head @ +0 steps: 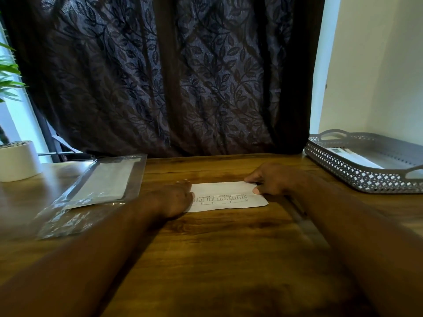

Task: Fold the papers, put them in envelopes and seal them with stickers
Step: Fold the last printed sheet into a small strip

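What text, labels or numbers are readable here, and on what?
Nothing can be read.
On the folded paper: printed grid with small marks, too blurred to read.
On the white device in the grey tray: a small panel, nothing legible.
On the clear plastic sleeve: no print visible.

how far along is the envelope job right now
Early. One paper lies folded on the table; the left hand presses its left end and the right hand is at its right edge, so folding is in hand. Envelopes seem to sit in the plastic pack at left. A white item in the grey basket is unclear. No sticker shows; stuffing and sealing are left.
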